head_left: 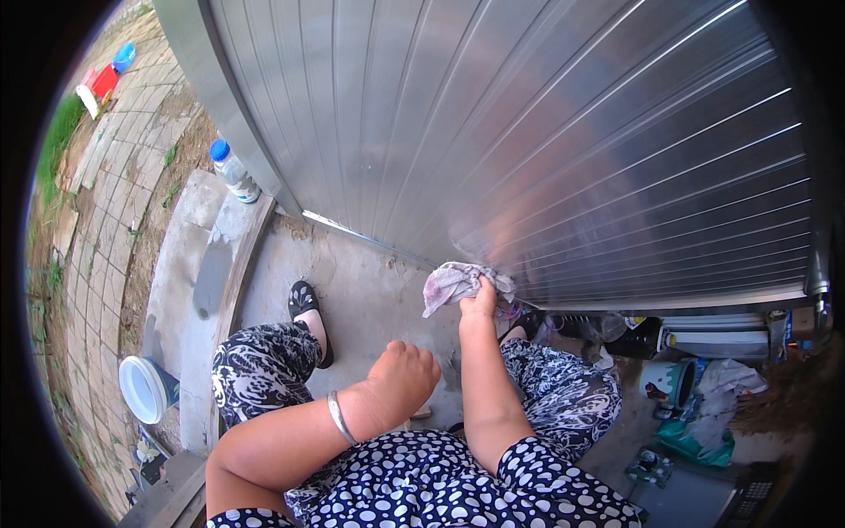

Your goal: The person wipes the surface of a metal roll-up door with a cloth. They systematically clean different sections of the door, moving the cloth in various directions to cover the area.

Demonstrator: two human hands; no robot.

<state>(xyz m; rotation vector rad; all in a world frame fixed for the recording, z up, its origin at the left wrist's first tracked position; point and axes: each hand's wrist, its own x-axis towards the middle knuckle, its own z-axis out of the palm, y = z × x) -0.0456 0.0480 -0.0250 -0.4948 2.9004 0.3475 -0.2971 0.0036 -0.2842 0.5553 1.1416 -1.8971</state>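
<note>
My right hand (480, 302) grips a crumpled pale rag (451, 283) with pinkish patches. The rag is at the lower part of a ribbed, shiny metal door (396, 132), close to its bottom edge. My left hand (405, 378), with a silver bangle (340, 418) on its wrist, is curled into a fist in front of my body. Nothing sticks out of the fist, and it is apart from the door.
A blue-capped plastic bottle (235, 172) stands on the concrete step (211, 255) at left, with a white bucket (143, 390) nearer. Right of my legs lie a dark pot (666, 384), green plastic bag (700, 443) and clutter. Red and blue containers lie far left.
</note>
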